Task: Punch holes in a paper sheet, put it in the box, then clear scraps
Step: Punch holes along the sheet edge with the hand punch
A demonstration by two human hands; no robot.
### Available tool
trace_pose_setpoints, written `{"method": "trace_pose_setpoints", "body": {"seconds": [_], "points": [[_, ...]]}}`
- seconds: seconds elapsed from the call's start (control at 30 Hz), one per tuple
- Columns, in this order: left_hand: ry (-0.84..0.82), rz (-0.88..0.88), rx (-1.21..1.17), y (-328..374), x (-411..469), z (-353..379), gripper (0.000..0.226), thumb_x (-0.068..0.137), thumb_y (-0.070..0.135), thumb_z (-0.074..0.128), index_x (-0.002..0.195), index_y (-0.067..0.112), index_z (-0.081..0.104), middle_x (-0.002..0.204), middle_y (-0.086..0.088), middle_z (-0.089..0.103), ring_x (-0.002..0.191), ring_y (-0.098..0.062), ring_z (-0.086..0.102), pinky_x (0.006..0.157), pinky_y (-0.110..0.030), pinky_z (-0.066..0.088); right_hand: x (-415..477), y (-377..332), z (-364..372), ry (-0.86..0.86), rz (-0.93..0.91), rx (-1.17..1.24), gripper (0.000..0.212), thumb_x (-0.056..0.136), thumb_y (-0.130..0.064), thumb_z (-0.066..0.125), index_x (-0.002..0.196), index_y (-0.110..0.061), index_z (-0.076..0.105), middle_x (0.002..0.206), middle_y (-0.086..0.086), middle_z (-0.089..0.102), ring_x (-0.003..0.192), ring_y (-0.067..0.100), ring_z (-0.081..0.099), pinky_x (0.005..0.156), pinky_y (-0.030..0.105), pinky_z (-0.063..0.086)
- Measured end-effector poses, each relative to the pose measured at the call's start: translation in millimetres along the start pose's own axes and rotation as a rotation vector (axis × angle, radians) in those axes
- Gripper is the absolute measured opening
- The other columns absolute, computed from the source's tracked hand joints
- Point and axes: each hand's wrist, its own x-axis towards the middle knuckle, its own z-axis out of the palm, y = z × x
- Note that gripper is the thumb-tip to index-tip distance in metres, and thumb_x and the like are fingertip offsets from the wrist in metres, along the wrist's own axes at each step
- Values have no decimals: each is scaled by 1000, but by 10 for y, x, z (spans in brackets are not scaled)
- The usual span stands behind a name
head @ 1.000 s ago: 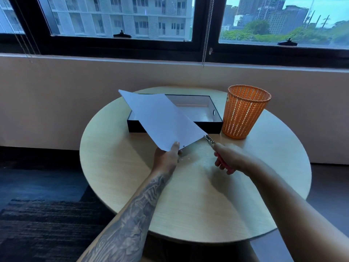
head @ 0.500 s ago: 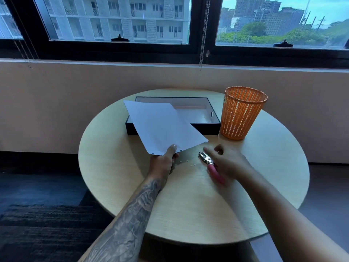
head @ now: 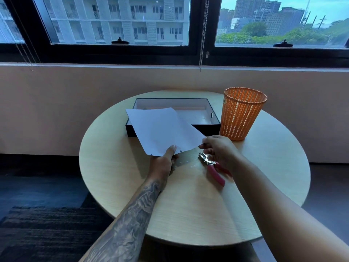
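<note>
A white paper sheet [head: 162, 129] with small punched holes along its near edge hangs tilted over the front of the open black box [head: 215, 126]. My left hand [head: 166, 161] pinches the sheet's near edge from below. My right hand [head: 219, 148] touches the sheet's right corner with its fingertips. A hole punch [head: 211, 166] with pink handles lies on the round table [head: 188, 214] under my right hand, released. Several tiny white paper scraps [head: 186, 163] lie between my two hands.
An orange mesh bin [head: 241, 114] stands upright right of the box, close to my right hand. A low wall and a window run behind the table. Dark floor and a rug lie to the left.
My right hand put the hole punch down on the table and reached up to the sheet's right corner. The sheet swung lower and flatter toward the box.
</note>
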Motion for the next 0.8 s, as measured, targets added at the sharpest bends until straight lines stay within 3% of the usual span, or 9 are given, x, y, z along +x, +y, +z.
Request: {"method": "trace_pose_setpoints", "body": {"seconds": [0.17, 0.5, 0.63, 0.8], "points": [[-3, 3, -19, 8, -20, 44, 38, 95, 37, 59, 63, 16, 61, 54, -3, 46, 42, -16, 29, 47, -27, 21, -15, 10, 14, 26, -25, 75, 7, 95, -2, 56, 101, -2, 57, 73, 12, 67, 45, 11, 48, 39, 22, 35], [135, -49, -69, 32, 31, 84, 42, 94, 38, 59, 61, 14, 64, 54, -2, 52, 41, -15, 38, 46, -25, 31, 3, 52, 23, -26, -28, 11, 5, 96, 0, 56, 96, -5, 56, 75, 13, 69, 45, 10, 52, 42, 22, 39], [-2, -46, -89, 28, 32, 246, 52, 94, 53, 57, 70, 8, 68, 53, -3, 52, 39, -14, 40, 41, -25, 36, 24, 81, 70, -65, -24, 43, 6, 96, -1, 56, 94, -6, 55, 70, 10, 69, 43, 10, 52, 43, 23, 39], [-86, -125, -49, 37, 66, 394, 37, 97, 35, 60, 74, 8, 68, 54, 0, 51, 42, -11, 39, 43, -25, 37, 28, 83, 52, -110, -15, 68, 4, 96, -2, 55, 94, -4, 58, 68, 9, 67, 45, 10, 53, 43, 23, 39]]}}
